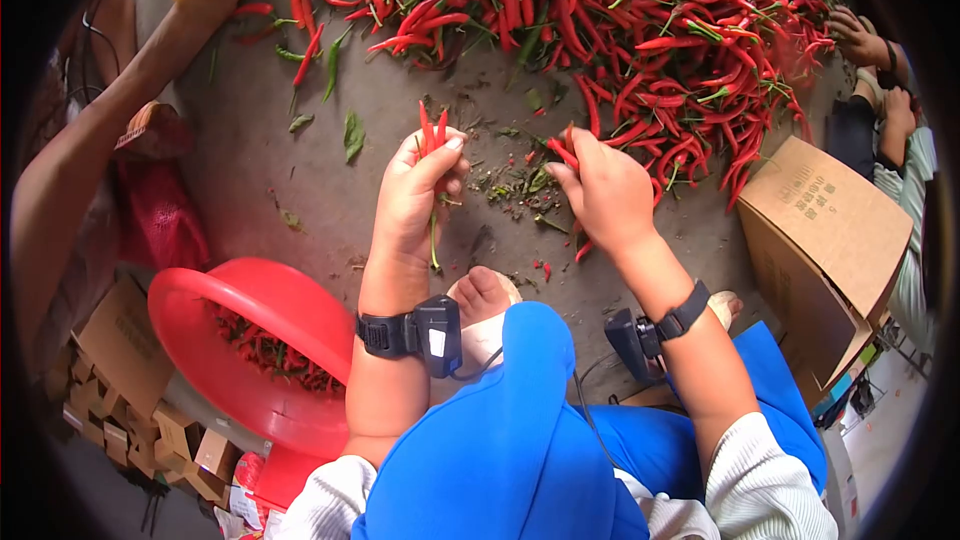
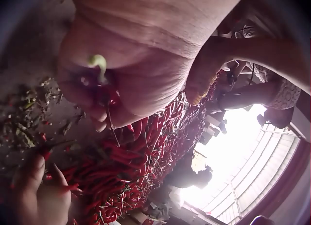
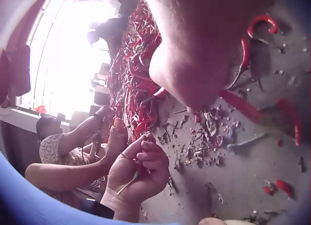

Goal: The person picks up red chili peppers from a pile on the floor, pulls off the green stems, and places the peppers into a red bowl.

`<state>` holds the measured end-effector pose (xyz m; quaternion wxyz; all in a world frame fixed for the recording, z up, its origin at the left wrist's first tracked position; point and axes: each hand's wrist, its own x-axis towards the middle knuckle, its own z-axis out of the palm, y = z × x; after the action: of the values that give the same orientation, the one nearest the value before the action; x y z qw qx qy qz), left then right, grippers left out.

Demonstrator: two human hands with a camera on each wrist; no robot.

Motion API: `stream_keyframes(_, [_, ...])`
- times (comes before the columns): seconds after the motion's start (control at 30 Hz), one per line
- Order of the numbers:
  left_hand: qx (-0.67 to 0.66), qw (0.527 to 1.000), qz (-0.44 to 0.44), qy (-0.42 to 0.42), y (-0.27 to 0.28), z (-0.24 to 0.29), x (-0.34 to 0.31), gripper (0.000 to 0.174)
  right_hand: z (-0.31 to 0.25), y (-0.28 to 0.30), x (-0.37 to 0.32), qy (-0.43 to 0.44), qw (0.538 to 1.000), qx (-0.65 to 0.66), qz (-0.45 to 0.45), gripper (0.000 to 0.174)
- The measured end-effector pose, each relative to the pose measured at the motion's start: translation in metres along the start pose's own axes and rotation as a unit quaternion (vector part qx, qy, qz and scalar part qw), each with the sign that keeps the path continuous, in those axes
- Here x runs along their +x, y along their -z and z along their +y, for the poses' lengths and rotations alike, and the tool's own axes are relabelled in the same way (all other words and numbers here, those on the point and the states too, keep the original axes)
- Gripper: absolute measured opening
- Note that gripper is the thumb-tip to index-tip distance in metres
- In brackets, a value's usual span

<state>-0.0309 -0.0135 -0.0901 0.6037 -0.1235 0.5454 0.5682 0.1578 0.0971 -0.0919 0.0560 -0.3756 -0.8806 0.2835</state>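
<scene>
My left hand [image 1: 412, 195] grips a few red chili peppers [image 1: 430, 130], their tips up past the thumb and a green stem hanging below the palm. In the right wrist view the same hand [image 3: 146, 169] has its fingers curled round them. To the right, my right hand [image 1: 617, 195] pinches a red chili [image 1: 562, 152] between thumb and fingers. The two hands are apart, above the grey floor. Beyond them spreads a large pile of red chilies [image 1: 660, 50] with green stems. Bits of stem and leaf [image 1: 515, 185] lie on the floor between the hands.
A red plastic basin [image 1: 185, 335] holding chilies stands at left. Cardboard boxes stand at right [image 1: 825, 220] and lower left [image 1: 180, 430]. Another person's leg [image 1: 130, 100] reaches in from the left; another person's hand [image 1: 855, 38] is at the pile's right edge.
</scene>
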Motion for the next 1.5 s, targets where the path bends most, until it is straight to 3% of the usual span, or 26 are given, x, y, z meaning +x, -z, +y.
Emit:
stream_keyframes(0.1, [0.0,1.0,0.014,-0.011,-0.001,0.004,-0.001,0.015,-0.001,-0.002,0.011,-0.067,0.992,-0.051,-0.098,0.028])
stream_keyframes(0.2, [-0.004,1.0,0.021,-0.006,-0.004,0.007,-0.004,0.014,-0.005,0.013,0.016,-0.099,0.989,0.068,-0.084,0.028])
stream_keyframes(0.33, [-0.007,1.0,0.015,-0.002,-0.002,0.003,-0.001,0.013,0.018,0.034,0.008,-0.199,0.913,0.347,-0.08,0.03])
stream_keyframes(0.43, [-0.007,1.0,0.016,0.004,-0.003,0.001,0.001,0.011,0.024,0.061,-0.005,-0.295,0.853,0.416,-0.106,0.022])
stream_keyframes(0.53, [-0.009,1.0,0.012,0.008,0.0,-0.001,0.004,0.012,0.041,0.056,-0.027,-0.316,0.847,0.422,-0.065,0.017])
stream_keyframes(0.63, [-0.006,1.0,0.012,0.015,-0.003,-0.003,0.005,0.012,0.033,0.035,-0.043,-0.258,0.924,0.281,0.0,0.018])
stream_keyframes(0.73, [-0.011,1.0,0.005,0.018,-0.004,-0.005,0.007,0.011,-0.001,0.028,-0.031,-0.304,0.941,0.087,-0.123,0.027])
stream_keyframes(0.87, [-0.012,1.0,0.007,0.015,-0.003,-0.002,0.003,0.013,0.003,-0.003,-0.034,-0.187,0.978,0.054,-0.08,0.024])
stream_keyframes(0.97, [-0.013,1.0,0.019,0.007,-0.001,0.002,0.0,0.014,-0.002,0.025,-0.029,-0.306,0.906,0.267,-0.119,0.014])
stream_keyframes(1.0, [-0.018,1.0,0.019,0.006,-0.003,0.001,0.001,0.013,0.01,0.028,-0.037,-0.306,0.875,0.352,-0.128,0.012])
stream_keyframes(1.07, [-0.021,1.0,0.008,0.014,-0.005,-0.001,0.003,0.013,0.03,0.039,-0.054,-0.276,0.885,0.355,-0.12,0.012])
stream_keyframes(1.2, [-0.021,0.999,-0.005,0.023,-0.01,-0.004,0.003,0.012,0.04,0.052,-0.079,-0.373,0.805,0.431,-0.167,0.016])
stream_keyframes(1.27, [-0.024,0.999,-0.005,0.02,-0.01,-0.003,0.003,0.012,0.039,0.039,-0.09,-0.399,0.811,0.393,-0.17,0.018])
stream_keyframes(1.3, [-0.025,1.0,-0.004,0.019,-0.009,-0.003,0.003,0.012,0.037,0.03,-0.092,-0.347,0.889,0.258,-0.149,0.027])
stream_keyframes(1.33, [-0.027,0.999,-0.004,0.017,-0.008,-0.003,0.003,0.011,0.027,0.025,-0.09,-0.34,0.911,0.2,-0.125,0.032])
stream_keyframes(1.4, [-0.029,0.999,-0.004,0.015,-0.007,-0.002,0.002,0.011,0.01,0.016,-0.082,-0.356,0.926,0.07,-0.104,0.035])
stream_keyframes(1.5, [-0.019,1.0,-0.001,0.011,-0.006,-0.002,0.002,0.009,0.005,0.003,-0.083,-0.339,0.934,0.016,-0.107,0.035])
